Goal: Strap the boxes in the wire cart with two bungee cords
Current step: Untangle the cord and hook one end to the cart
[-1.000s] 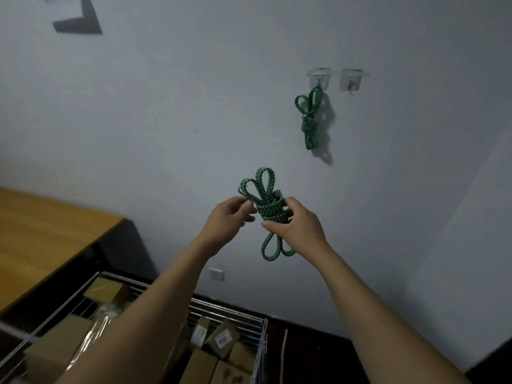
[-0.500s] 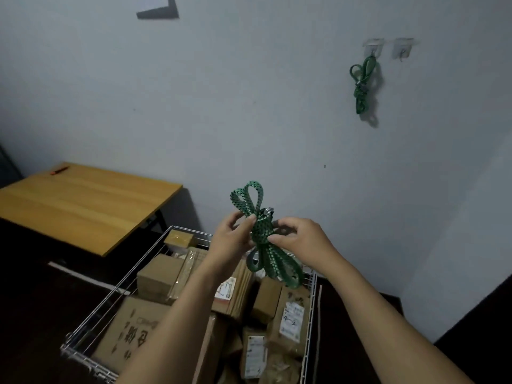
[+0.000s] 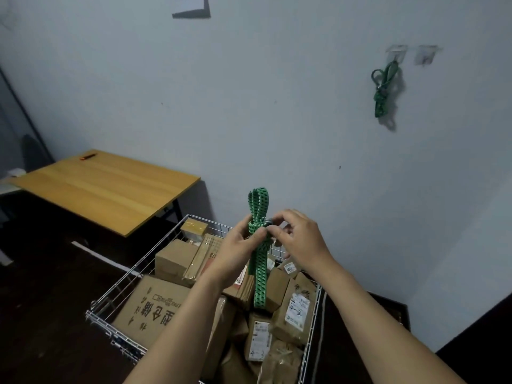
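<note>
Since the frame half a second prior, I noted that the bungee cord (image 3: 259,261) had swung from a slant to hang near upright between both hands. The left hand (image 3: 235,253) held a closed grip, fingers curled round the wrapped middle of the bundle. The right hand (image 3: 302,242) pinched the same wrap from the other side, at the metal hook (image 3: 268,221). Two short loops stood above the grip; the longer loops hung below it, over the boxes (image 3: 155,309) but not seen to touch them. The boxes filled the wire cart (image 3: 133,275), which stood against the wall beside the table (image 3: 105,189). A second cord (image 3: 383,90) hung coiled from the left of two wall hooks (image 3: 396,52), well apart from the hands.
</note>
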